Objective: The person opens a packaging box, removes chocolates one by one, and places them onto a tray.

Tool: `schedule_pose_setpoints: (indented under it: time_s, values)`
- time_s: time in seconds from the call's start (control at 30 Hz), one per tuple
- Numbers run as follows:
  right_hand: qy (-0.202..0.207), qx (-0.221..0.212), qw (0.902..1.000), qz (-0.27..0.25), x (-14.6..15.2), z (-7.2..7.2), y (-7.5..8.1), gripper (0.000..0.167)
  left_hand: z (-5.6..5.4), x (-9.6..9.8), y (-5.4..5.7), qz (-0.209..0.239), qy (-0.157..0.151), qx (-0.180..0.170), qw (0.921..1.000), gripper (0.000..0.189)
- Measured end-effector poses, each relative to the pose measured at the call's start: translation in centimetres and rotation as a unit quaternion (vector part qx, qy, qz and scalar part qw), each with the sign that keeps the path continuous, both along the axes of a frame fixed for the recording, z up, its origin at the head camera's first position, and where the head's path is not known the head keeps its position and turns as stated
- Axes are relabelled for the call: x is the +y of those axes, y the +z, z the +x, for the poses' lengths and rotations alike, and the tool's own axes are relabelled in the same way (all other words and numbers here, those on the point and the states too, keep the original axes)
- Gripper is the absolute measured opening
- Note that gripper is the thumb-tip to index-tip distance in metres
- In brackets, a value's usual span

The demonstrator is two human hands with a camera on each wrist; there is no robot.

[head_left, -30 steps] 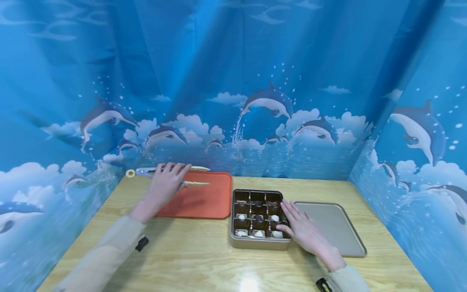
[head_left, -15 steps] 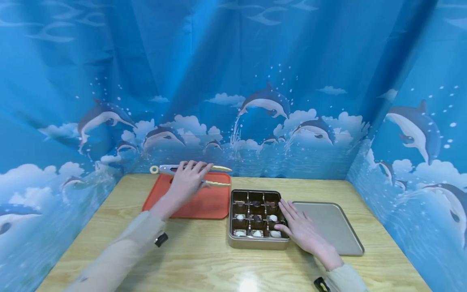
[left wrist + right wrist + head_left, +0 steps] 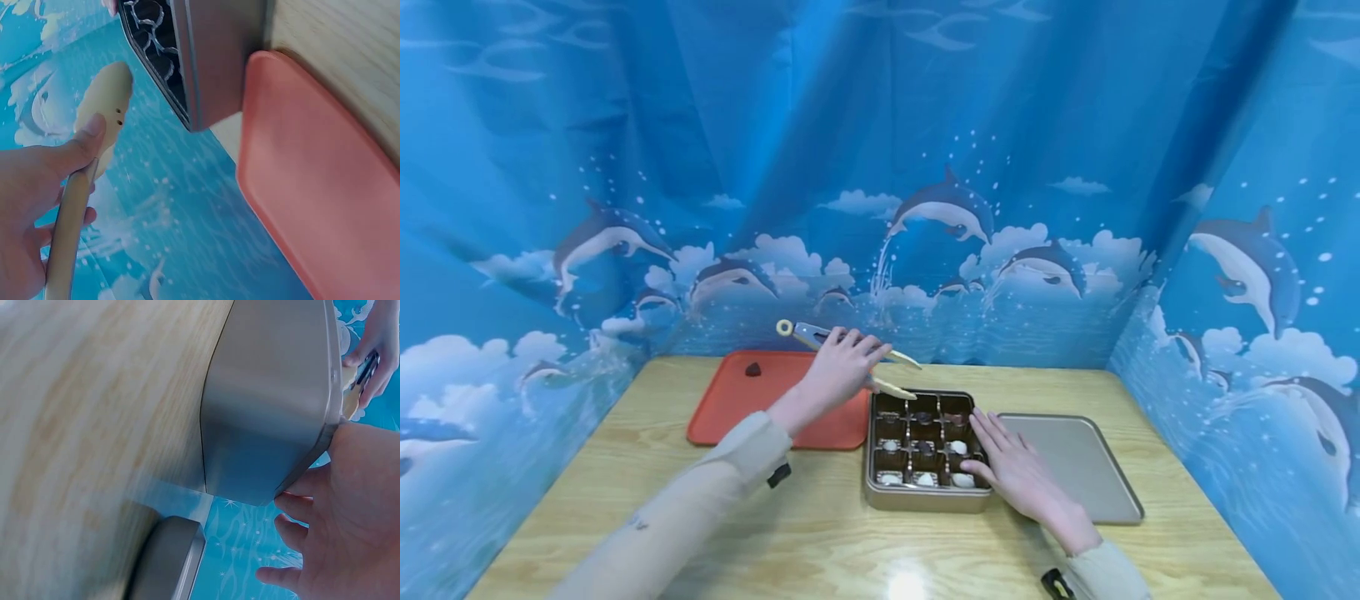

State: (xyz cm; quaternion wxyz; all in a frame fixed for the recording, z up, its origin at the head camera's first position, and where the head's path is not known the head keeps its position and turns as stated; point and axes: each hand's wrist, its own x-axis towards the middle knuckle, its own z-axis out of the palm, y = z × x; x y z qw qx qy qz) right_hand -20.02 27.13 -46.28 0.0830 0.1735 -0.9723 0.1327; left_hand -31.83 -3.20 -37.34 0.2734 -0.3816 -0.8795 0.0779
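My left hand [image 3: 841, 367] grips a pair of tongs [image 3: 808, 333] with cream tips and a ring at the end. Its two arms stand apart with nothing between the tips, which hang over the back left corner of a metal tin [image 3: 928, 500]. In the left wrist view, the thumb presses on one tong arm [image 3: 70, 231]. The tin holds a brown divided insert with dark and white chocolates, such as a white chocolate [image 3: 962, 481] at the front right. My right hand [image 3: 1018, 467] rests along the tin's right rim, fingers straight.
An orange-red tray [image 3: 820, 433] lies left of the tin, with one dark brown chocolate [image 3: 753, 369] near its back left. The tin's flat lid [image 3: 1075, 458] lies to the right, partly behind my right hand. A blue dolphin-print curtain [image 3: 880, 208] encloses the wooden table [image 3: 775, 533].
My left hand has carried the tongs rightward from above the tray to the tin's back left corner. The dark chocolate on the tray is now uncovered. My right hand stays at the rim.
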Motion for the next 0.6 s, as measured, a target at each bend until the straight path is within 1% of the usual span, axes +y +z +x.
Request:
schedule_pose_setpoints:
  time_s: [0.13,0.2,0.33,0.47,0.6]
  values:
    - [0.009,0.013,0.9999,-0.004,0.0,0.0,-0.1,0.078,-0.1,1.7,0.3,-0.033,-0.002,-0.001,0.9995,0.065]
    - [0.011,0.014,0.9998,-0.006,0.0,0.1,-0.1,0.077,0.0,2.5,0.5,-0.049,0.005,-0.001,0.9988,0.06]
    - [0.009,0.008,0.9998,-0.013,-0.1,0.1,0.1,0.077,0.2,4.2,1.1,-0.089,0.028,-0.012,0.9956,0.051]
    - [0.007,0.002,0.9998,-0.016,0.0,0.0,0.0,0.078,0.3,6.0,1.6,-0.129,0.052,-0.043,0.9893,0.04]
    - [0.003,-0.006,0.9999,-0.008,0.2,-0.1,-0.2,0.08,0.3,7.6,2.0,-0.179,0.076,-0.077,0.9779,0.032]
